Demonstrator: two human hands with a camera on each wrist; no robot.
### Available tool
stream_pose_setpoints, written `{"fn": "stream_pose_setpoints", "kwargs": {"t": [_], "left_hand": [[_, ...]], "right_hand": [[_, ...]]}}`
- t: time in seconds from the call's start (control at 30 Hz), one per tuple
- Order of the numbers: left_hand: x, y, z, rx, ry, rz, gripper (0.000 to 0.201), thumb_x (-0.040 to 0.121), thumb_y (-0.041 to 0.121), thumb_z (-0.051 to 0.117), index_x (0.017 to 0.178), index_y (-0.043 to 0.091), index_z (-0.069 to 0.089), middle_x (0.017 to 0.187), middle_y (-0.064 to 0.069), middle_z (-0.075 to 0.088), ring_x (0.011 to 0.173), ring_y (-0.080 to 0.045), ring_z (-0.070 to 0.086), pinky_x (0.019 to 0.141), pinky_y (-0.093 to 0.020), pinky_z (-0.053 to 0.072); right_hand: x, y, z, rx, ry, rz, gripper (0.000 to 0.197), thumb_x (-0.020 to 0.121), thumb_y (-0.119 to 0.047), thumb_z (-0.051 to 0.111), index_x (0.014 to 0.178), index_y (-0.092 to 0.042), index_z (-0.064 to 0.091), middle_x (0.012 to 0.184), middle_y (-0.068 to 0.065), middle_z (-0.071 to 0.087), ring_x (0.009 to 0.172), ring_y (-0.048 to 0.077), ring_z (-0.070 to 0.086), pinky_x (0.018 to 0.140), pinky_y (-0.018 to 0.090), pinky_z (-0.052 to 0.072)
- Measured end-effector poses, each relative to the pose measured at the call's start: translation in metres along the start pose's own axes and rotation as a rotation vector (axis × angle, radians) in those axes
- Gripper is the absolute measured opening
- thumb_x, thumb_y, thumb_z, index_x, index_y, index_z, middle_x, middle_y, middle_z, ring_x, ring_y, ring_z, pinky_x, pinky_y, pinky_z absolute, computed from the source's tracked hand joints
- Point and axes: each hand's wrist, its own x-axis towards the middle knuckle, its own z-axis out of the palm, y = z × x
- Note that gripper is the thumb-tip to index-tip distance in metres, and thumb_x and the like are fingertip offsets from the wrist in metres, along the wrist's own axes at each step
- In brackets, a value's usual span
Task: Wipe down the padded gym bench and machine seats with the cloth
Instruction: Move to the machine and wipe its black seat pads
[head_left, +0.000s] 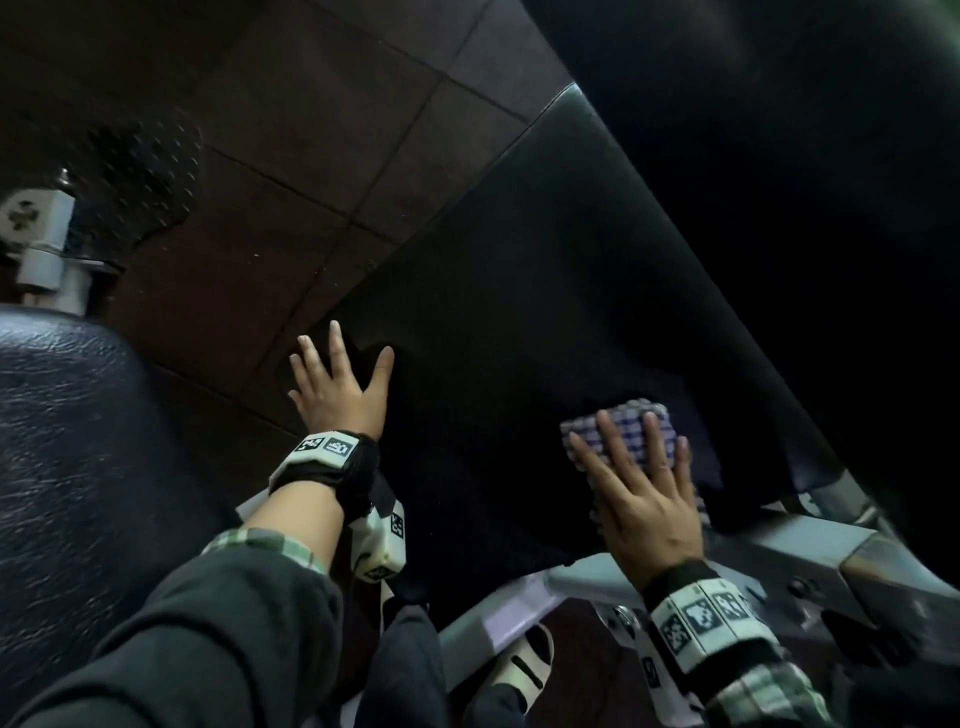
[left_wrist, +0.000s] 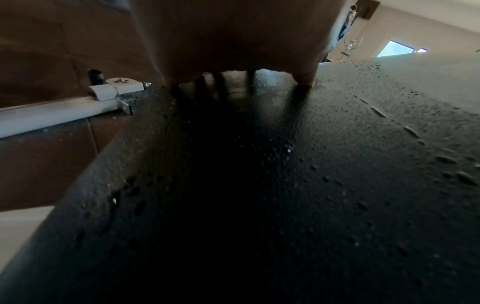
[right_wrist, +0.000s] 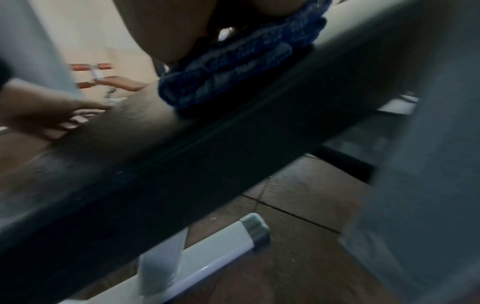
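A black padded seat (head_left: 545, 291) fills the middle of the head view, tilted away from me. My right hand (head_left: 639, 483) lies flat, fingers straight and spread, pressing a folded blue-and-white checked cloth (head_left: 618, 421) onto the pad's near right part. The right wrist view shows the cloth (right_wrist: 233, 67) bunched under the palm on the pad (right_wrist: 182, 164). My left hand (head_left: 337, 384) rests open with fingers spread on the pad's left edge, holding nothing. In the left wrist view the pad (left_wrist: 285, 185) is speckled with droplets.
A second black padded cushion (head_left: 78, 441) sits at the left. White metal frame bars (head_left: 779, 545) run under the seat. Brown floor tiles (head_left: 311, 130) lie beyond, with a white machine foot (head_left: 41, 244) at the far left. A dark upright pad (head_left: 779, 156) rises at the right.
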Motion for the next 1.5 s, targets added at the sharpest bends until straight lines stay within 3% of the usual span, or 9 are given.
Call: {"fn": "stream_pose_setpoints", "kwargs": {"t": [0.27, 0.47, 0.57, 0.67, 0.83, 0.93, 1.07, 1.23, 1.5], "left_hand": [[0.001, 0.001, -0.013, 0.026, -0.068, 0.007, 0.078, 0.090, 0.065, 0.038, 0.153, 0.033, 0.005, 0.161, -0.007, -0.005, 0.148, -0.025, -0.005, 0.117, -0.051, 0.004], [-0.001, 0.008, -0.013, 0.031, -0.087, -0.008, 0.077, 0.092, 0.063, 0.038, 0.153, 0.031, 0.003, 0.161, -0.008, -0.006, 0.148, -0.027, -0.006, 0.116, -0.053, 0.005], [0.000, 0.008, -0.012, 0.044, -0.087, -0.006, 0.077, 0.092, 0.063, 0.037, 0.153, 0.030, 0.003, 0.161, -0.009, -0.006, 0.148, -0.028, -0.006, 0.116, -0.055, 0.006], [0.000, 0.008, -0.011, 0.045, -0.085, -0.005, 0.077, 0.092, 0.062, 0.036, 0.153, 0.030, 0.001, 0.161, -0.009, -0.006, 0.148, -0.028, -0.006, 0.115, -0.056, 0.006], [-0.001, 0.009, -0.009, 0.045, -0.093, -0.005, 0.076, 0.093, 0.062, 0.035, 0.153, 0.030, 0.000, 0.161, -0.010, -0.007, 0.147, -0.029, -0.007, 0.115, -0.057, 0.006], [0.000, 0.009, -0.009, 0.042, -0.096, -0.009, 0.076, 0.093, 0.062, 0.035, 0.153, 0.030, 0.000, 0.161, -0.010, -0.008, 0.147, -0.030, -0.007, 0.114, -0.057, 0.007], [-0.001, 0.010, -0.010, 0.052, -0.100, -0.013, 0.076, 0.093, 0.061, 0.035, 0.153, 0.029, 0.000, 0.161, -0.010, -0.007, 0.147, -0.030, -0.006, 0.114, -0.058, 0.008], [-0.001, 0.010, -0.010, 0.044, -0.108, -0.019, 0.077, 0.093, 0.061, 0.035, 0.153, 0.029, -0.001, 0.161, -0.009, -0.008, 0.147, -0.029, -0.007, 0.115, -0.057, 0.008], [-0.001, 0.010, -0.010, 0.052, -0.109, -0.016, 0.076, 0.093, 0.062, 0.033, 0.153, 0.030, -0.002, 0.161, -0.008, -0.009, 0.147, -0.029, -0.008, 0.115, -0.058, 0.007]], "right_hand": [[0.020, -0.067, 0.024, -0.003, -0.030, -0.181, 0.064, 0.078, -0.024, 0.043, 0.140, -0.037, 0.035, 0.149, -0.007, 0.034, 0.145, 0.026, -0.001, 0.111, 0.055, 0.011], [-0.040, -0.075, 0.046, -0.116, -0.136, -0.445, 0.084, 0.069, -0.020, 0.043, 0.146, -0.040, 0.016, 0.157, -0.011, 0.005, 0.145, 0.022, -0.002, 0.115, 0.048, -0.001], [-0.062, -0.039, 0.036, -0.160, -0.118, -0.368, 0.092, 0.064, -0.028, 0.046, 0.147, -0.042, 0.009, 0.157, -0.013, -0.002, 0.145, 0.019, -0.003, 0.113, 0.049, 0.003], [-0.051, -0.015, 0.022, -0.140, -0.111, -0.223, 0.105, 0.057, -0.036, 0.070, 0.146, -0.043, 0.014, 0.157, -0.014, 0.000, 0.145, 0.021, -0.005, 0.113, 0.051, 0.005], [0.019, -0.039, 0.013, -0.079, -0.064, 0.032, 0.081, 0.069, -0.040, 0.039, 0.145, -0.044, 0.012, 0.154, -0.010, 0.018, 0.143, 0.027, 0.001, 0.112, 0.053, 0.004], [0.032, -0.071, 0.021, -0.052, -0.097, -0.038, 0.080, 0.066, -0.037, 0.048, 0.143, -0.041, 0.026, 0.152, -0.009, 0.025, 0.143, 0.028, -0.002, 0.111, 0.052, 0.001], [-0.004, -0.071, 0.034, -0.078, -0.109, -0.301, 0.086, 0.067, -0.029, 0.054, 0.145, -0.043, 0.019, 0.157, -0.012, -0.002, 0.145, 0.024, -0.006, 0.113, 0.052, 0.004], [-0.039, -0.031, 0.025, -0.129, -0.168, -0.219, 0.116, 0.048, -0.031, 0.084, 0.144, -0.044, 0.020, 0.157, -0.013, 0.002, 0.145, 0.023, -0.004, 0.113, 0.052, 0.005], [0.034, -0.067, 0.013, -0.071, -0.066, 0.020, 0.077, 0.067, -0.039, 0.046, 0.143, -0.040, 0.028, 0.151, -0.008, 0.028, 0.141, 0.032, 0.012, 0.110, 0.053, 0.000]]}}
